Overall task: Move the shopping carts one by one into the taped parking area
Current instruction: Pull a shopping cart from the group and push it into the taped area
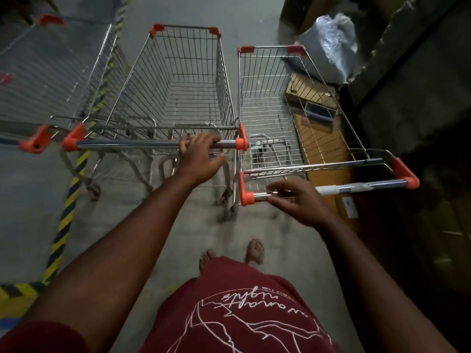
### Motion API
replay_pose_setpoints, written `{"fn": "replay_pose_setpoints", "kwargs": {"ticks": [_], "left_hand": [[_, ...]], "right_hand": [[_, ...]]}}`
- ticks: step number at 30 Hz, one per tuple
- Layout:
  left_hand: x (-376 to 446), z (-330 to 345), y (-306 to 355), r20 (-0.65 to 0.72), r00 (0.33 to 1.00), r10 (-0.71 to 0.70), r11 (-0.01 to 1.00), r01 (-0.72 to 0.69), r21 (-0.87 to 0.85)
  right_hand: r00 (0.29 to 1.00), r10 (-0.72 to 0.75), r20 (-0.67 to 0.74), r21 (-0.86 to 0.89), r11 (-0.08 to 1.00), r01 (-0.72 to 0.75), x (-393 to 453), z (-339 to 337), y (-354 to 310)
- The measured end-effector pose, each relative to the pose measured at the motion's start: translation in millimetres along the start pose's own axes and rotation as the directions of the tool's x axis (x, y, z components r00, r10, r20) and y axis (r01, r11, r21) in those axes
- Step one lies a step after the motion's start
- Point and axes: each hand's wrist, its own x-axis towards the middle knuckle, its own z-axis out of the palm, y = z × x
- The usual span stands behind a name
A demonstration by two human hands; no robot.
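Observation:
Three wire shopping carts with orange corner caps stand side by side on the concrete floor. The middle cart [175, 82] is straight ahead of me. My left hand [200, 156] rests over the right end of its handle bar, fingers loosely curled on it. The right cart [275, 103] sits slightly nearer to me. My right hand [295, 200] hovers at the left end of that cart's handle, fingers apart and blurred, touching the bar but not wrapped around it. The left cart [48, 72] stands beyond a yellow-and-black floor tape line [66, 207].
Flattened cardboard [323, 138] lies on the floor under and beside the right cart. A clear plastic bag [331, 44] sits at the back right. Dark boxes and shelving [420, 103] close off the right side. My feet are just behind the carts.

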Motion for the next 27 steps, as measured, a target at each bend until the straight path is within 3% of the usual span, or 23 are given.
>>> {"fn": "replay_pose_setpoints", "kwargs": {"ticks": [3, 5, 8, 10, 12, 15, 20, 23, 25, 27], "left_hand": [[-34, 8, 43, -0.002, 0.964, 0.266, 0.954, -0.264, -0.140], [-66, 17, 77, 0.135, 0.909, 0.394, 0.906, -0.360, -0.222], [-110, 34, 105, 0.420, 0.853, 0.309, 0.949, -0.303, -0.083], [-138, 45, 104, 0.479, 0.863, 0.157, 0.956, -0.254, 0.144], [-162, 50, 103, 0.410, 0.907, 0.100, 0.910, -0.250, 0.330], [-194, 57, 105, 0.350, 0.934, 0.068, 0.895, -0.213, 0.393], [-260, 59, 104, 0.251, 0.965, -0.073, 0.951, -0.008, 0.308], [-302, 58, 113, 0.117, 0.984, -0.133, 0.967, 0.103, 0.232], [-328, 60, 114, 0.059, 0.983, -0.175, 0.962, 0.158, 0.223], [-356, 64, 115, 0.098, 0.977, -0.190, 0.948, 0.156, 0.276]], "right_hand": [[0.968, 0.155, -0.197, -0.353, 0.910, -0.217, -33, -21, 23], [0.958, 0.174, -0.227, -0.451, 0.853, -0.262, -58, -24, 29], [0.960, 0.143, -0.239, -0.488, 0.838, -0.246, -83, -10, 10], [0.960, 0.145, -0.241, -0.476, 0.844, -0.247, -100, -1, -3], [0.963, 0.176, -0.205, -0.444, 0.860, -0.251, -118, 0, -12], [0.985, 0.140, -0.103, -0.439, 0.882, -0.171, -149, -4, -22], [0.965, 0.114, 0.234, -0.322, 0.946, -0.034, -190, -17, -27], [0.972, 0.075, 0.225, -0.131, 0.990, -0.046, -226, -18, -28], [0.973, 0.150, 0.174, -0.219, 0.970, -0.110, -252, -5, -32], [0.951, 0.260, 0.165, -0.478, 0.865, -0.153, -278, 11, -43]]}}
